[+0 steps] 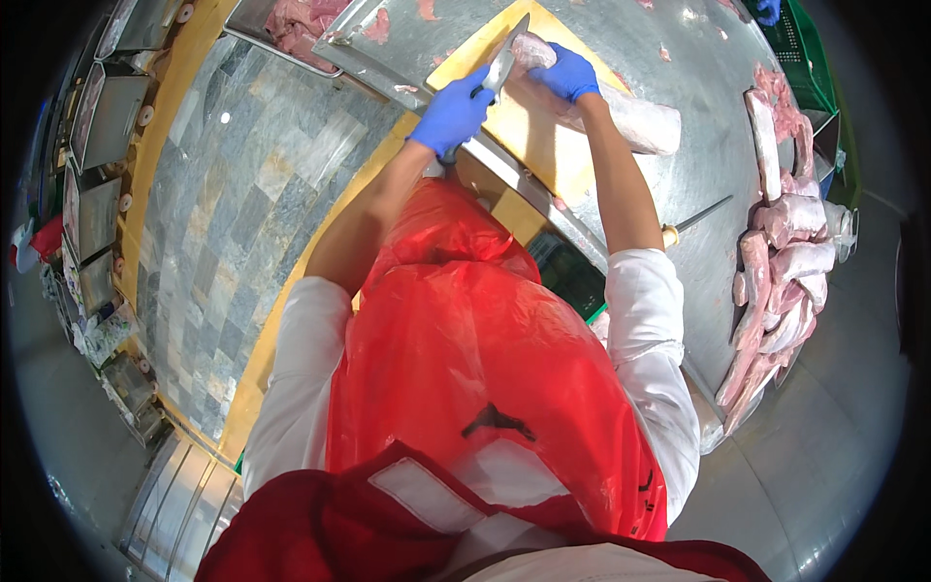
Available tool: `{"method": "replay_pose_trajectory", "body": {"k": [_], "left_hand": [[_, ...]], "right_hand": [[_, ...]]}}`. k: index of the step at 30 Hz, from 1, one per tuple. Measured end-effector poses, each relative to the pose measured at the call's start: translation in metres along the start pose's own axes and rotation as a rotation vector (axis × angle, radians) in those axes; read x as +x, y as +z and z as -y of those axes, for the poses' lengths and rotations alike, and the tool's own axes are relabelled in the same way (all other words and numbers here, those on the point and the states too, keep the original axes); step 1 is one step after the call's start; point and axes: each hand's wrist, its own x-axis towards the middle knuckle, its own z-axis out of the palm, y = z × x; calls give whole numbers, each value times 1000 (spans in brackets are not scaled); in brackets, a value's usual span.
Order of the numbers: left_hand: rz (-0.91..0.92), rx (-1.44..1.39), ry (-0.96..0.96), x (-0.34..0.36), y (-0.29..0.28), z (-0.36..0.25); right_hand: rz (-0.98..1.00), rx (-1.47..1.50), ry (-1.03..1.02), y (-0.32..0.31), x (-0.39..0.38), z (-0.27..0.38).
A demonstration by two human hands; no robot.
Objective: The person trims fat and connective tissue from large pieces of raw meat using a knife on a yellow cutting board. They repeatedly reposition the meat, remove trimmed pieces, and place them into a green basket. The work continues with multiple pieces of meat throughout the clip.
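Observation:
My left hand [452,113], in a blue glove, is wrapped round the dark handle of a knife [501,70]. The blade points away from me, beside the left end of a long, pale pink piece of meat [645,122]. On top of that piece, close to the same end, lies my right hand [570,76], also gloved in blue, its fingers curled over the meat. The meat rests partly on a yellow cutting board [516,139], and its right end reaches past the board onto the metal table [693,58].
A sharpening steel [700,214] lies right of my right forearm. Several long cuts of meat [790,262] are piled along the table's right edge. A metal tray [283,47] of meat stands at the upper left, and a green crate [797,60] at the upper right. Small scraps dot the table.

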Motion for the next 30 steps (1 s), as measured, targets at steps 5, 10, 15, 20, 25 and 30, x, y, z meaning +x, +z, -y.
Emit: {"method": "replay_pose_trajectory", "body": {"k": [5,10,15,20,25,30], "left_hand": [[1,-239,-17,2,20,5],[12,-487,-79,-37,20,17],[-38,-239,-36,-57,26,23],[-142,-163,139,-6,41,38],[-41,-260,-15,-27,32,27],[-37,-235,79,-15,31,29]], "right_hand": [[60,18,-43,7,7,-17],[84,49,-140,11,7,-29],[110,11,-85,7,3,-24],[69,77,-95,5,7,-20],[51,39,-89,9,2,-26],[59,-55,-101,23,5,-31]]}}
